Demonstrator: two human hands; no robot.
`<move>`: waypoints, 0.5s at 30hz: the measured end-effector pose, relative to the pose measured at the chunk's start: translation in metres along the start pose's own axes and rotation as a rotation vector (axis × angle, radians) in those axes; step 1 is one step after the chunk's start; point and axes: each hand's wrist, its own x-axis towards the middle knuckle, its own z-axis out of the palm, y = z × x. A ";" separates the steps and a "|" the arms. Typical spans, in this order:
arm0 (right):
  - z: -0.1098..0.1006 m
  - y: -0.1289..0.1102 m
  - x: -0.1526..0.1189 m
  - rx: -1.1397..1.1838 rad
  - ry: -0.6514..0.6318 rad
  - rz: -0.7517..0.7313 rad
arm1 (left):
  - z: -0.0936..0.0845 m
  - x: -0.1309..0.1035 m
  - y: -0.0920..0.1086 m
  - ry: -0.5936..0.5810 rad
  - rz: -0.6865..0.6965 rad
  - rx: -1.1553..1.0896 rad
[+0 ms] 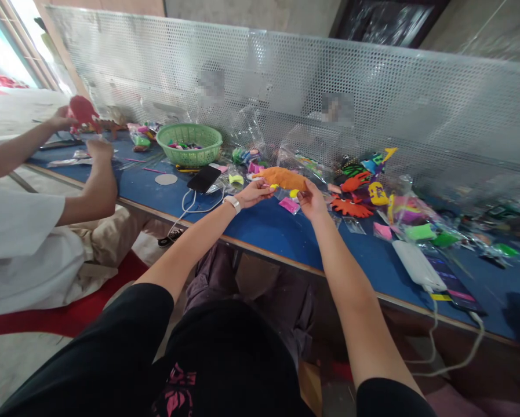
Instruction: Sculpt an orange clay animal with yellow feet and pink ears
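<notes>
My left hand (254,194), a pale band on its wrist, pinches the left part of an orange, long, soft-looking piece (281,177). My right hand (312,200) grips the same piece at its right end. Small yellow bits (294,193) show at the fingertips of both hands; whether they are joined to the orange piece I cannot tell. The piece is held up just over the blue table (268,234). Below it lies a bright pink packet (289,205). An orange-red spiky figure (351,207) rests to the right of my right hand.
A green basket (189,145) of colourful bits stands left of centre, near a black phone (204,179) with a white cable. At right lie a white power bank (418,265) and another phone (455,285). Perforated metal (264,75) backs the table. A co-worker's hands (98,147) hold a red figure.
</notes>
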 end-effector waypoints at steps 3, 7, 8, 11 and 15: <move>0.003 -0.003 -0.003 0.000 0.013 0.013 | 0.000 -0.001 0.001 0.011 0.001 0.016; 0.007 -0.006 -0.006 -0.003 0.033 0.016 | 0.001 -0.002 0.001 0.029 0.011 0.044; 0.008 -0.006 -0.007 -0.007 0.034 0.017 | 0.002 -0.002 0.001 0.036 0.014 0.051; 0.008 -0.006 -0.008 -0.021 0.024 0.012 | 0.001 -0.001 0.001 0.053 0.012 0.076; 0.005 -0.005 -0.005 -0.074 -0.008 0.003 | -0.003 0.000 -0.001 0.062 -0.001 0.114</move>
